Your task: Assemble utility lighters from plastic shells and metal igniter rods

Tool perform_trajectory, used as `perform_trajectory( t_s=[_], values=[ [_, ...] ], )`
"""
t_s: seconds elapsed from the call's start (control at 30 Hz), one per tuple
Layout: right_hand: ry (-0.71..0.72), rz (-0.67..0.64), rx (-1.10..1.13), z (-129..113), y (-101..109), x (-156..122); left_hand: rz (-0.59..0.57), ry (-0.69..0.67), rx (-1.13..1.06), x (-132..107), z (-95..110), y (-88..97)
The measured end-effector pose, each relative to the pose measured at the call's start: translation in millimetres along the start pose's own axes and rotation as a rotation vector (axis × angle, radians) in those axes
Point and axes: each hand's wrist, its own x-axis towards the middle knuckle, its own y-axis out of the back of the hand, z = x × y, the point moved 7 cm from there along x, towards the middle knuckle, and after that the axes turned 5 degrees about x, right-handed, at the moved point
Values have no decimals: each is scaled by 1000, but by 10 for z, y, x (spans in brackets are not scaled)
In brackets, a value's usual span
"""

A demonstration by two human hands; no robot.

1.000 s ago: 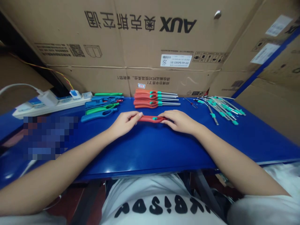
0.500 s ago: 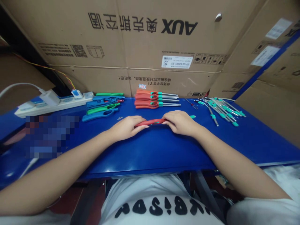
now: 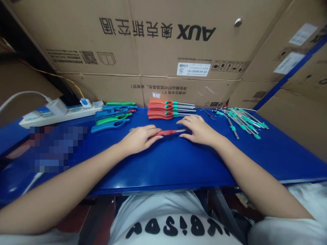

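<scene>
Currently in hand: red lighter is lying flat on the blue bench, about mid-width, with its handle pointing left and its metal tube pointing right.
Left hand: left hand is curling its fingers over the handle end and closing on it. The thumb is hiding under the palm.
Right hand: right hand is lying flat with its fingers stretched out and spread wide. They are touching the tube tip and gripping nothing.
Just behind: stack of red lighters is sitting in a neat row with tubes pointing right, near the right hand's fingertips.
Left rear: blue and green lighter handles are lying in a loose group beside a white power strip.
Right rear: metal tubes with teal collars are lying in a heap, well apart from the left hand.
Backdrop: cardboard boxes are standing along the far edge of the bench.
</scene>
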Motion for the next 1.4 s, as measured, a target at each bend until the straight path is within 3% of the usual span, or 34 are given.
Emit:
perform_trajectory(
  t_s=[0.13,0.27,0.37,0.5,0.63,0.8,1.07,1.23,1.4],
  values=[
    [-161,-27,-118,404,87,-82,46,41,27,-15,-118,74],
    [-132,4,-111,521,156,-94,68,42,51,-24,-151,124],
    [-45,1,2,401,119,-62,52,14,49,-21,-91,113],
    [79,-63,119,58,-47,-2,45,-6,68,-25,16,61],
    [128,-111,98,-165,-160,31,45,-27,65,-28,69,18],
    [116,-27,70,-147,-51,33,60,3,34,-19,33,23],
    [196,-58,-38,-263,-94,24,80,34,-27,-34,64,-22],
    [176,10,-43,-187,-7,17,68,95,-8,-31,15,-18],
    [289,47,-131,-287,8,-20,81,77,-3,-62,64,32]
  ],
)
